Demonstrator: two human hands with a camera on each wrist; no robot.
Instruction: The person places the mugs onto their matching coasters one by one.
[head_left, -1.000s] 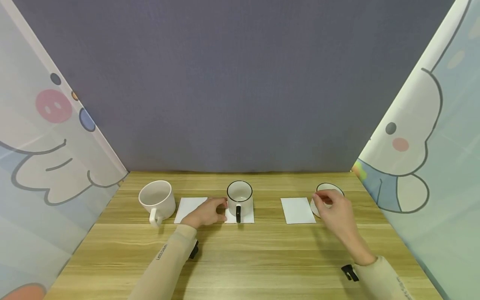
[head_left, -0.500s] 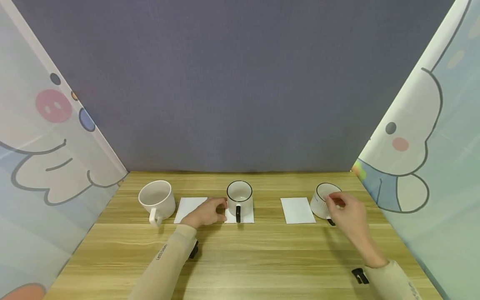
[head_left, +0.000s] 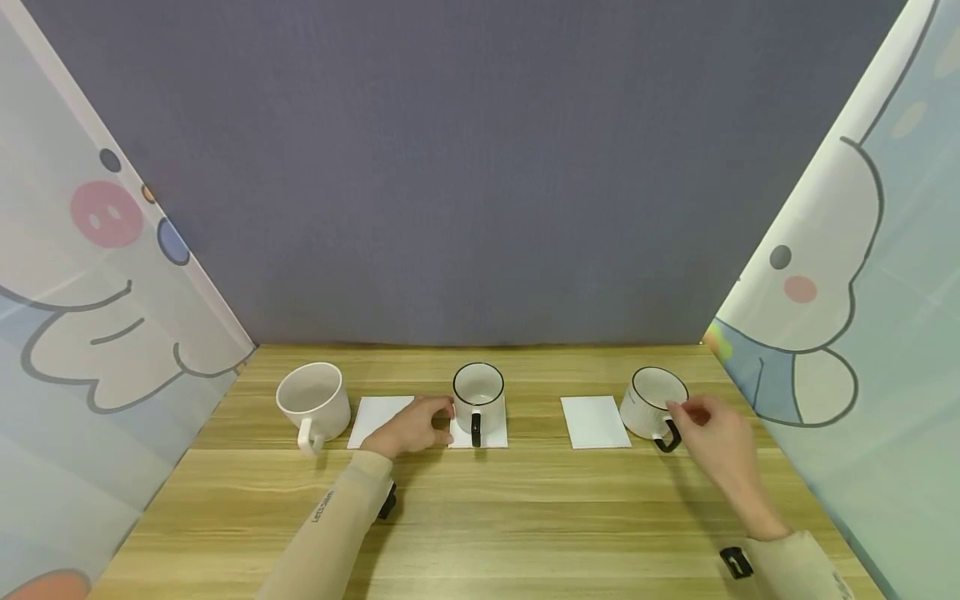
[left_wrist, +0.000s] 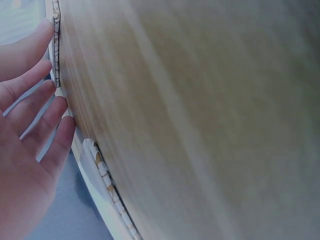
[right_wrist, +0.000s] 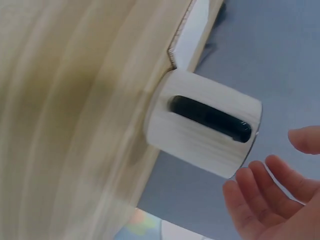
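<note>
My left hand [head_left: 417, 427] lies low between two white square cards, beside a white mug [head_left: 480, 398] with a black rim and black handle. That mug stands upright on the middle card [head_left: 497, 437]. In the left wrist view the left fingers [left_wrist: 61, 142] are spread and loosely bent, holding nothing. My right hand [head_left: 718, 433] is at the right of a second black-handled white mug [head_left: 647, 412], upright on the table. In the right wrist view its relaxed fingers [right_wrist: 244, 186] are just off the rim, and the mug's black handle [right_wrist: 210, 119] faces the camera.
A wider all-white mug [head_left: 317, 404] stands at the left, handle toward me. White cards lie at its right [head_left: 372, 418] and left of the right mug [head_left: 596, 422]. A grey panel [head_left: 480, 167] closes the wooden table's [head_left: 517, 517] back; printed curtains [head_left: 885, 350] flank it.
My right hand has drawn back right and toward me, away from the right mug, whose rim and handle now show. The left hand and the mugs have stayed in place.
</note>
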